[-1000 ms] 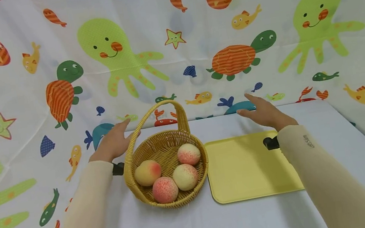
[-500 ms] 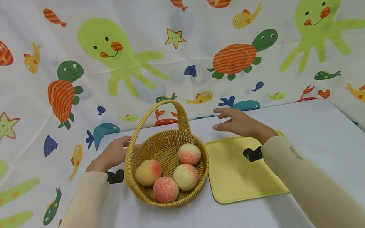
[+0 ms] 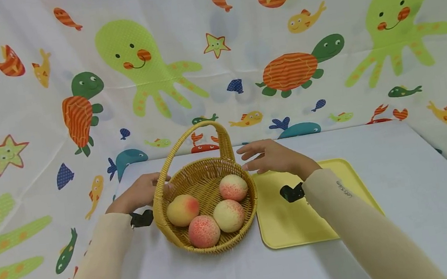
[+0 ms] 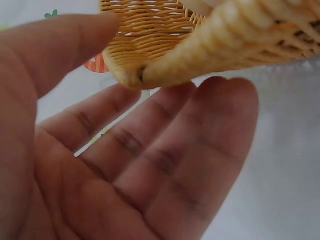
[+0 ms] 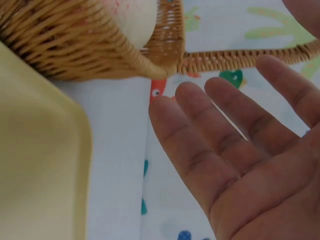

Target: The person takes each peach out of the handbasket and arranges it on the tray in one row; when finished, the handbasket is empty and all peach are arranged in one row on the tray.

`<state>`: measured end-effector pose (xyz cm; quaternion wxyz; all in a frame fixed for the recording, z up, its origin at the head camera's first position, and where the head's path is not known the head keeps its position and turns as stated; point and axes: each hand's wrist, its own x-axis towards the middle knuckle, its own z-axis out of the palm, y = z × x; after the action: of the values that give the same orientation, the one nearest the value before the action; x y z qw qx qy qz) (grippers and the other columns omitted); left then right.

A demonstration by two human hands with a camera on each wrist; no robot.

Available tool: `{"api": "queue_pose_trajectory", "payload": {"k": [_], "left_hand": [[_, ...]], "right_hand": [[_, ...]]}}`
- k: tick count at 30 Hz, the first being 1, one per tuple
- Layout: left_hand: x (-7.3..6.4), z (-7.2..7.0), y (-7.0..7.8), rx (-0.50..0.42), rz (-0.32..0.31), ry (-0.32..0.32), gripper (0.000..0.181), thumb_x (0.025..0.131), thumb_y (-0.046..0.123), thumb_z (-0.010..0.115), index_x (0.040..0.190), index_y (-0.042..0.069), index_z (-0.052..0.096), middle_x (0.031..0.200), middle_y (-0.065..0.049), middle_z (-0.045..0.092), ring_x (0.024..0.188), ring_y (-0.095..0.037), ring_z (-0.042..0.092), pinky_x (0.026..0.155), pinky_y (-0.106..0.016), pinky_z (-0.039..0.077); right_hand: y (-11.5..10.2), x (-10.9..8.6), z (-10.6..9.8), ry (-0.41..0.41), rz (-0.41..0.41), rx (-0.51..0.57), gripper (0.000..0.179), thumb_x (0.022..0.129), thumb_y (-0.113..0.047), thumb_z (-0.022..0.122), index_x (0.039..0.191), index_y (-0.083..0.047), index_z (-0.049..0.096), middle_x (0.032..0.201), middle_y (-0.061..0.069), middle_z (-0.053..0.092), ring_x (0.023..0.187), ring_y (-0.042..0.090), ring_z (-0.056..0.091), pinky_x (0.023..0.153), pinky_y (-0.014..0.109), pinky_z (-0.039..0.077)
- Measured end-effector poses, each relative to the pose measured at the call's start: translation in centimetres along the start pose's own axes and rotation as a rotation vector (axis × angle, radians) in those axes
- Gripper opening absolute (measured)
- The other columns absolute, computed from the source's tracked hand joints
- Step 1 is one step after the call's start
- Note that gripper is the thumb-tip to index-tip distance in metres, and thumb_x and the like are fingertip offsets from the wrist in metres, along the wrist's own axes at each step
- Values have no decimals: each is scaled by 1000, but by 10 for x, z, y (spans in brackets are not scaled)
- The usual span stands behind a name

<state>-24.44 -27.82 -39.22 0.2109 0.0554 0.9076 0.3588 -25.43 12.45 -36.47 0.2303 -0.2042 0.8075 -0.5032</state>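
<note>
A golden wicker basket (image 3: 204,187) stands on the white cloth with several peaches inside, among them a yellow-orange one (image 3: 183,210) and a pink one (image 3: 204,231). At the basket's left side is my left hand (image 3: 138,193), part of its fingers hidden behind the handle (image 3: 225,146). The left wrist view has those fingers nearly straight at the wicker rim (image 4: 165,70), thumb apart; contact is unclear. My right hand (image 3: 273,156) hovers by the basket's back right, fingers spread and slightly bent. In the right wrist view the fingers (image 5: 195,145) hold nothing and stay apart from the wicker.
To the basket's right lies a yellow tray (image 3: 294,215), partly under my right forearm. A cloth curtain (image 3: 231,38) with printed sea animals rises behind the table and down its left side. White tabletop (image 3: 408,170) stretches right of the tray.
My right hand has moved left from over the tray's far side to the basket's right edge. The left hand has shifted slightly, its fingers lower by the handle. The basket and peaches stay in place.
</note>
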Motion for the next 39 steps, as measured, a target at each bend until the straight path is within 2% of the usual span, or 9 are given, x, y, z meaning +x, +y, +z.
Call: {"api": "queue_pose_trajectory", "payload": {"k": [9, 14, 19, 25, 29, 34, 39], "left_hand": [[2, 1, -3, -34, 0, -30, 46, 100, 26, 68, 135, -3, 62, 124, -23, 67, 108, -32, 67, 77, -43, 62], [3, 1, -7, -49, -5, -29, 39, 99, 23, 68, 129, -2, 65, 117, -20, 69, 102, -28, 68, 75, -42, 62], [4, 2, -9, -55, -8, -29, 35, 100, 22, 68, 126, -1, 67, 113, -18, 70, 98, -25, 69, 74, -42, 62], [4, 3, -7, -61, -20, -29, 34, 100, 23, 68, 123, -1, 68, 111, -17, 70, 93, -23, 69, 75, -41, 62], [5, 4, -8, -65, -18, -20, 37, 99, 21, 68, 127, -3, 67, 115, -19, 70, 91, -22, 70, 74, -40, 62], [6, 4, -8, -62, -10, -21, 34, 99, 19, 67, 125, -3, 68, 110, -17, 71, 85, -20, 69, 71, -38, 61], [6, 4, -9, -62, -1, -29, 33, 99, 19, 66, 124, -3, 68, 107, -15, 71, 83, -19, 68, 71, -37, 61]], "right_hand": [[-10, 16, 13, -99, -11, -38, 53, 99, -22, 71, 149, -11, 57, 148, 20, 56, 126, 31, 62, 93, 48, 58], [-14, 20, 20, -136, 34, -46, 54, 98, -23, 71, 150, -15, 57, 152, 18, 53, 128, 30, 61, 92, 46, 58], [-21, 26, 29, -178, 74, -114, 56, 98, -31, 69, 150, -16, 56, 154, 16, 52, 127, 29, 61, 93, 45, 58], [-21, 35, 41, -186, 77, -219, 55, 97, -36, 68, 148, -18, 58, 151, 10, 56, 132, 29, 56, 105, 51, 49], [-20, 42, 48, -176, 44, -315, 52, 97, -29, 67, 147, -16, 60, 150, 6, 57, 138, 30, 52, 113, 53, 42], [-19, 49, 57, -161, 40, -378, 53, 94, -18, 69, 146, -12, 61, 152, 6, 56, 141, 30, 49, 114, 51, 40], [-13, 55, 69, -150, 72, -376, 61, 89, -15, 77, 148, -12, 59, 151, 7, 57, 131, 25, 53, 110, 46, 44]]}}
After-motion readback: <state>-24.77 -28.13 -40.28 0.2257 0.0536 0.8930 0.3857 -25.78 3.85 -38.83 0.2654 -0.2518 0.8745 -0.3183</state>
